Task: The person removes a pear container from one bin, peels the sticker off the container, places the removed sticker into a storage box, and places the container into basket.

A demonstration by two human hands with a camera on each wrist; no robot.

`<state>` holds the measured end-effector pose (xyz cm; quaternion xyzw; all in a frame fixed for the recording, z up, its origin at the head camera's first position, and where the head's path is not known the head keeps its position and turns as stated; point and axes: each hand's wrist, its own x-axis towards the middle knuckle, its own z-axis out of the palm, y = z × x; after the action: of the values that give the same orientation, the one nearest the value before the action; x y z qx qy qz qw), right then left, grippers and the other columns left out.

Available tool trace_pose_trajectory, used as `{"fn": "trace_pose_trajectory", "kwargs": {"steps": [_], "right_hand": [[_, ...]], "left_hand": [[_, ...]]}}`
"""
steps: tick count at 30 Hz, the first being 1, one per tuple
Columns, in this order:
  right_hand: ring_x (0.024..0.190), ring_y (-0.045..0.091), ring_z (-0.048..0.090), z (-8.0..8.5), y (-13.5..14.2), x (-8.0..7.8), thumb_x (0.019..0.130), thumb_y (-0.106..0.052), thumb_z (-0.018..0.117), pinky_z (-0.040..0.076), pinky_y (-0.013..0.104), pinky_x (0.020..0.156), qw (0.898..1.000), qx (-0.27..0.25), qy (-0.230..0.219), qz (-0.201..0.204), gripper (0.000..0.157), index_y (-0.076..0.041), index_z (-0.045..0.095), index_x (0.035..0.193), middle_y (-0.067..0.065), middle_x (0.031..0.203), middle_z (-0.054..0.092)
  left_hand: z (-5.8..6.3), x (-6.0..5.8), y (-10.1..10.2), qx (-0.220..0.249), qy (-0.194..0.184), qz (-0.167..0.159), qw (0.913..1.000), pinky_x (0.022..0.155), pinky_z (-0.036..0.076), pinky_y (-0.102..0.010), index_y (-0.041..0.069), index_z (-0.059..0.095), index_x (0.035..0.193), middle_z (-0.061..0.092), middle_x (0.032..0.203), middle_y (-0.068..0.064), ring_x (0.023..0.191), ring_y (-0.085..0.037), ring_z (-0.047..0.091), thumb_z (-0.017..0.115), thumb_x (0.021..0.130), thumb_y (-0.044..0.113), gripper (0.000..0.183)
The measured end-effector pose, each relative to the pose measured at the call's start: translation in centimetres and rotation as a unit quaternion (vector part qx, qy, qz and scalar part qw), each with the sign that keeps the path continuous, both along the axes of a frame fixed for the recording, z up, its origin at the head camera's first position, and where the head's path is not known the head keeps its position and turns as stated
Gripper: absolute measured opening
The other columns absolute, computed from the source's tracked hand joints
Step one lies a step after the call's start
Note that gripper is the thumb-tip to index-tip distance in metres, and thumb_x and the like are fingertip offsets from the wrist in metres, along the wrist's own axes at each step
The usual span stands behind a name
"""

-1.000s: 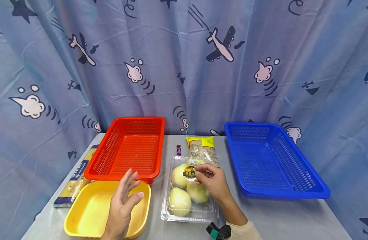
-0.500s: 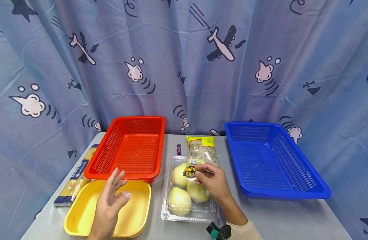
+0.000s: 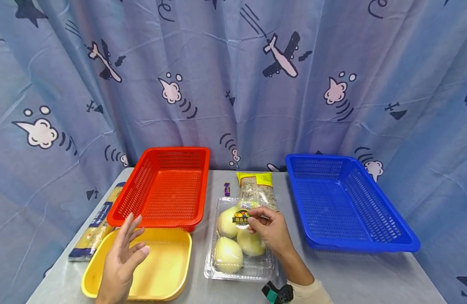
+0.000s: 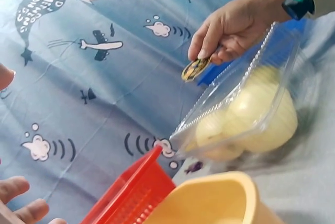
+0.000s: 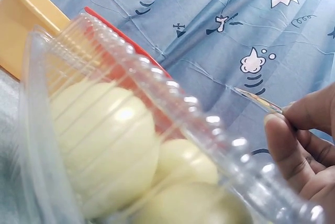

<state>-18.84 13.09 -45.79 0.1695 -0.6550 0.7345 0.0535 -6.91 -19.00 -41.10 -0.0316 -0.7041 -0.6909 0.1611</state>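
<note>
My right hand (image 3: 269, 230) pinches a round black-and-gold sticker (image 3: 241, 218) between thumb and fingertips, above the lid of a clear plastic fruit box (image 3: 252, 272). In the right wrist view the sticker (image 5: 259, 101) appears nearly edge-on, its edge between thumb and finger. Several pale yellow-green fruits (image 3: 228, 255) show through the box's clear plastic. My left hand (image 3: 121, 264) is over the yellow basin (image 3: 161, 270), fingers spread and holding nothing; only some of its fingers (image 4: 32, 211) show in the left wrist view.
A red basket (image 3: 204, 185) stands behind the basin, and a blue basket (image 3: 313, 245) is at the right. Behind the box lie a yellow-topped clear bag (image 3: 256, 185) and a purple-wrapped candy (image 3: 227, 189). A long blue-and-yellow packet (image 3: 98, 223) lies along the left edge.
My left hand has moved left across the yellow basin, away from the fruit box. The right hand and the sticker have stayed in place.
</note>
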Motion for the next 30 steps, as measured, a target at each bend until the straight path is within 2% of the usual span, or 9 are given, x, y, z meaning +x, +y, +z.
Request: {"fn": "trace_pose_trajectory", "kwargs": {"steps": [6,12,15,22,26,30], "right_hand": [[0.063,0.018,0.063,0.0,0.0,0.0,0.085,0.010,0.067,0.056,0.030,0.057,1.000,0.005,0.000,-0.002,0.013,0.015,0.064,0.096,0.026,0.082,0.060],[0.064,0.019,0.063,0.0,0.0,0.1,0.085,0.009,0.067,0.056,0.030,0.058,1.000,0.005,-0.003,0.000,0.013,0.015,0.064,0.097,0.026,0.082,0.060],[0.064,0.019,0.063,0.1,0.0,0.1,0.085,0.009,0.067,0.056,0.030,0.058,1.000,0.006,-0.007,-0.003,0.013,0.015,0.064,0.097,0.025,0.083,0.060],[0.063,0.018,0.063,0.1,0.0,0.2,0.085,0.009,0.067,0.055,0.029,0.057,1.000,0.009,-0.006,-0.008,0.013,0.015,0.064,0.096,0.025,0.083,0.059],[0.063,0.018,0.063,0.1,-0.1,0.2,0.085,0.009,0.067,0.055,0.030,0.057,1.000,0.013,-0.003,-0.011,0.013,0.014,0.065,0.097,0.024,0.082,0.059],[0.063,0.018,0.063,0.0,-0.1,0.2,0.085,0.008,0.067,0.056,0.030,0.058,1.000,0.015,-0.001,-0.011,0.013,0.014,0.065,0.097,0.024,0.082,0.060]], "left_hand": [[-0.1,0.4,-1.1,-0.020,0.005,-0.003,0.9998,0.090,0.038,-0.018,0.016,0.018,0.155,0.031,0.148,-0.005,0.123,-0.019,0.034,0.053,0.094,-0.005,0.073],[-0.3,0.6,-2.2,-0.056,0.006,0.009,0.9984,0.089,0.034,-0.019,0.018,0.017,0.156,0.030,0.149,-0.004,0.123,-0.019,0.031,0.054,0.094,-0.005,0.076],[-0.5,0.7,-2.7,-0.086,0.004,0.022,0.9961,0.088,0.033,-0.018,0.020,0.017,0.156,0.030,0.150,-0.005,0.124,-0.017,0.031,0.055,0.093,-0.005,0.077],[-0.8,1.2,-4.1,-0.153,-0.015,0.063,0.9861,0.084,0.031,-0.021,0.024,0.017,0.156,0.028,0.150,-0.017,0.123,-0.014,0.029,0.061,0.091,0.000,0.082],[-0.8,1.3,-4.7,-0.176,-0.029,0.078,0.9808,0.086,0.028,-0.033,0.026,0.016,0.156,0.027,0.150,-0.018,0.123,-0.015,0.027,0.063,0.091,0.002,0.083],[-0.8,1.5,-5.4,-0.194,-0.060,0.085,0.9754,0.092,0.024,-0.058,0.023,0.013,0.157,0.022,0.154,-0.019,0.128,-0.031,0.021,0.065,0.091,0.009,0.084]]}}
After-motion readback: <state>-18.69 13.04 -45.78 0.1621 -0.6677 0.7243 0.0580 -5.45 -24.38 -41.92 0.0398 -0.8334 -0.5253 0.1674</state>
